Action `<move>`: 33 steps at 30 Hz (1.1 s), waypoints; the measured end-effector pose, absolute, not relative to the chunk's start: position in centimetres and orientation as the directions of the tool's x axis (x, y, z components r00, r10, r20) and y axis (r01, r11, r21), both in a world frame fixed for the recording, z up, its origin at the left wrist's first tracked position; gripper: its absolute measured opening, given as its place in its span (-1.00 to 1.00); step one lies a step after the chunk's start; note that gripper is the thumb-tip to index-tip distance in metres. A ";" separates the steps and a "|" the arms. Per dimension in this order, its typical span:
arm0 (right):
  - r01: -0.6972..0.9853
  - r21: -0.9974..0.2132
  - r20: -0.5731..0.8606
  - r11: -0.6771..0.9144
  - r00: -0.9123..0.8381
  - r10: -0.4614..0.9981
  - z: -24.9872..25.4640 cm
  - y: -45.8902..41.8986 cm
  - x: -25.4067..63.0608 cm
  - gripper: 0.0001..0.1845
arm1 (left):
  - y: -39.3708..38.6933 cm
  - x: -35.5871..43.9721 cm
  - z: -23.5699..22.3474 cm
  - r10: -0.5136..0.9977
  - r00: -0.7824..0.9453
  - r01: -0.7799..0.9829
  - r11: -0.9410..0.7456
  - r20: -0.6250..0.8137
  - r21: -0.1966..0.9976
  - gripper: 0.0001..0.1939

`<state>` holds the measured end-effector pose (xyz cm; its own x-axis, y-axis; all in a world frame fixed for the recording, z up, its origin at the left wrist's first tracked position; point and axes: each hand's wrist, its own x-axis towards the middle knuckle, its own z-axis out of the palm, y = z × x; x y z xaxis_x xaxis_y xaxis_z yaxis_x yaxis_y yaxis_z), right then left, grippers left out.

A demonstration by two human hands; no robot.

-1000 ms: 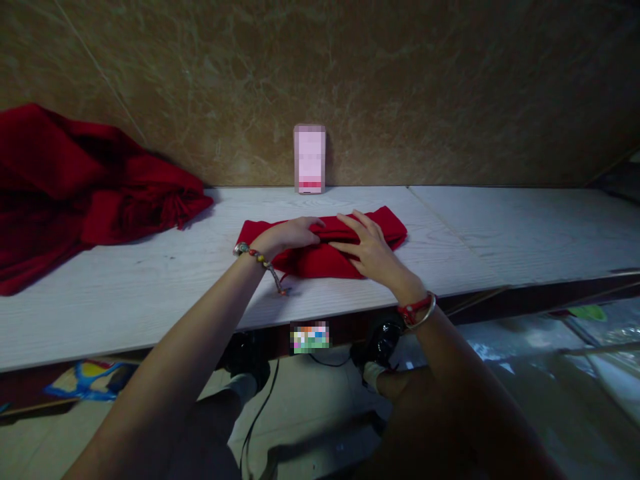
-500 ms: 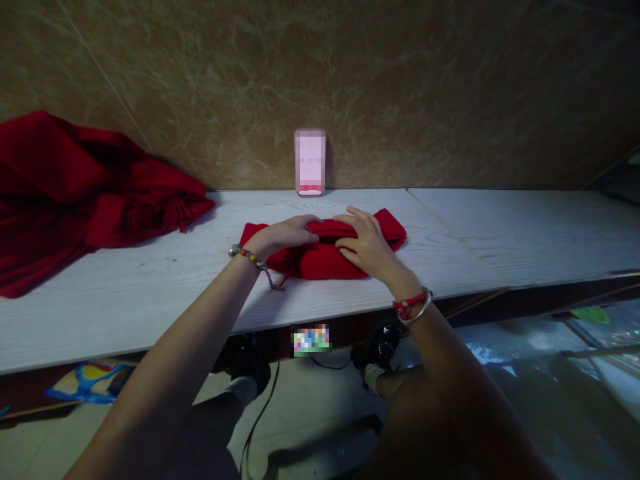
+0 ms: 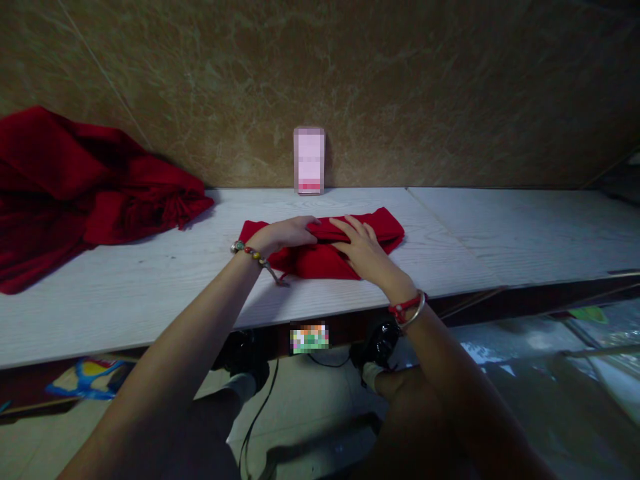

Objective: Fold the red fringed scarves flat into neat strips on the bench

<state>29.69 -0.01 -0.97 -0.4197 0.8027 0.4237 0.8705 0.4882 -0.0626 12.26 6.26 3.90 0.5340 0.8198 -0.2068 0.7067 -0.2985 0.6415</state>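
A folded red cloth (image 3: 325,262) lies lengthwise on the white wood-grain ledge (image 3: 200,287), with an opening between its folds along the middle. My left hand (image 3: 291,233) rests over its left half, fingers stretched along the fold and thumb near the opening. On the right half lies my right hand (image 3: 361,248), its fingers spread and pressed on the fabric. Both hands are open, and they partly cover the cloth.
A larger heap of red fabric with a fringe (image 3: 115,193) spreads at the left. A phone (image 3: 310,160) leans on the brown marbled wall (image 3: 425,93). Below the ledge are black shoes (image 3: 385,337), a cable (image 3: 260,413) and a blue-and-yellow package (image 3: 90,379).
My right hand's raised fingers have come down flatter onto the cloth, and that hand has shifted slightly left. My left hand stays nearly in place.
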 end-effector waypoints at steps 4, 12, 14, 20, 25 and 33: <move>0.863 -0.080 0.449 0.498 -0.415 0.791 -0.5 0.5 29.1 -0.68 | 6.4 12.1 3.8 0.829 0.511 0.698 -0.245 -0.227 0.673 -0.35; 0.847 -0.168 0.590 0.504 -0.323 0.740 3.7 -0.7 31.0 -0.78 | 5.5 12.1 6.5 0.864 0.468 0.680 -0.218 -0.185 0.700 -0.30; 0.853 -0.178 0.616 0.491 -0.292 0.731 4.7 -1.3 31.8 -0.80 | 5.2 12.2 6.9 0.859 0.484 0.646 -0.219 -0.170 0.732 -0.30; 0.877 -0.197 0.667 0.438 -0.207 0.716 5.5 -2.2 33.5 -0.79 | 3.9 13.1 7.0 0.823 0.562 0.502 -0.263 -0.080 0.824 -0.27; 0.908 -0.208 0.662 0.363 -0.142 0.735 4.1 -1.8 33.2 -0.80 | 3.0 12.9 6.5 0.682 0.718 0.284 -0.101 -0.141 0.954 0.12; 0.880 -0.272 0.688 0.388 -0.104 0.718 4.3 -2.1 35.5 -0.78 | 4.6 11.6 4.7 0.721 0.649 0.336 0.016 -0.243 0.942 0.16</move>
<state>35.50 -2.12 4.28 -0.1043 0.7181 0.6881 0.8805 0.3884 -0.2719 11.56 4.55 4.71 0.6489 0.7209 -0.2433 0.3356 0.0158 0.9419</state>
